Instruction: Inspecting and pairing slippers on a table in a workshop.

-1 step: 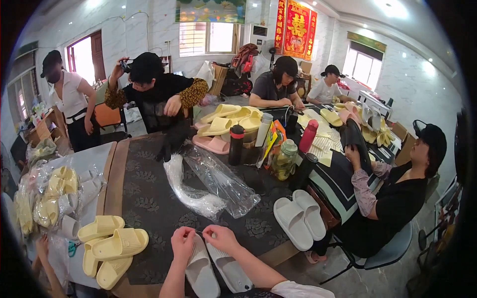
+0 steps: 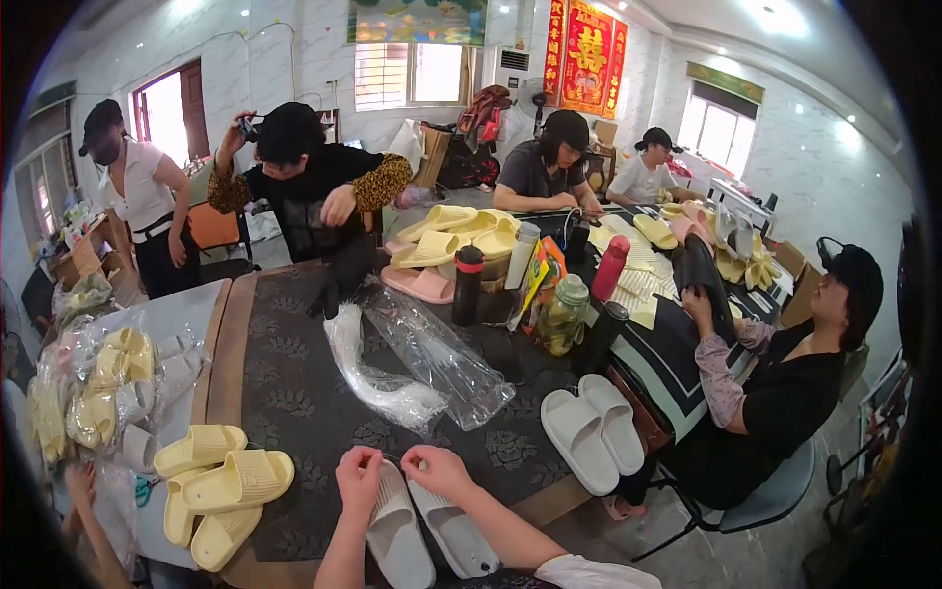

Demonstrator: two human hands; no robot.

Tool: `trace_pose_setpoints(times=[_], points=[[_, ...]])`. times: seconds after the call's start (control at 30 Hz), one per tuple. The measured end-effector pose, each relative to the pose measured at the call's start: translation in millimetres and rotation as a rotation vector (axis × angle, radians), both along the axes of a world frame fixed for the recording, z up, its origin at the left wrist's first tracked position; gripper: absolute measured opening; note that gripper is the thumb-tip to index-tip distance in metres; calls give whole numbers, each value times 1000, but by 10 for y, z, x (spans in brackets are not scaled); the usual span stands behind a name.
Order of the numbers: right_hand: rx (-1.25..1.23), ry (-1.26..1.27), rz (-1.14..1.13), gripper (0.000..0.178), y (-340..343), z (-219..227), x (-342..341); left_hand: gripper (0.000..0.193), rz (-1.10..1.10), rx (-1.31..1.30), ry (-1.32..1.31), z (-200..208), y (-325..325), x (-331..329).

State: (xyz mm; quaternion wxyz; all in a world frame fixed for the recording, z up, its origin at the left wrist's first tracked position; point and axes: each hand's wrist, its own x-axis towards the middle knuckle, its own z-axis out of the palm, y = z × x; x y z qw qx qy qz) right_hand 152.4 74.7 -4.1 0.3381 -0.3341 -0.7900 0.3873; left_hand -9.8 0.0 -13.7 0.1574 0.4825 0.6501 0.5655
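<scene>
A pair of grey slippers, one on the left and one on the right, lies side by side at the table's near edge, toes pointing away from me. My left hand is closed in a pinch over the toe of the left slipper. Just to its right, my right hand pinches above the other toe. A faint thin strand seems to run between my fingertips; its ends are hidden. Beyond my hands lies a bundle of thin white strands in clear plastic, with clear plastic bags beside it.
Yellow slippers are piled at my left, near bagged slippers. Another grey pair sits at the right edge. Bottles, including a black one and a glass jar, stand farther back. Several people surround the tables; one sits at right.
</scene>
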Motion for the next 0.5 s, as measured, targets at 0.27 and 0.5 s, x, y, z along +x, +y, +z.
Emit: trace_pose_setpoints(times=[0.27, 0.5], points=[[-109, 130, -64, 17, 13, -84, 8, 5, 53, 65, 110, 109, 19, 108], [-239, 126, -8, 21, 84, -141, -32, 8, 76, 62, -53, 12, 24, -14]])
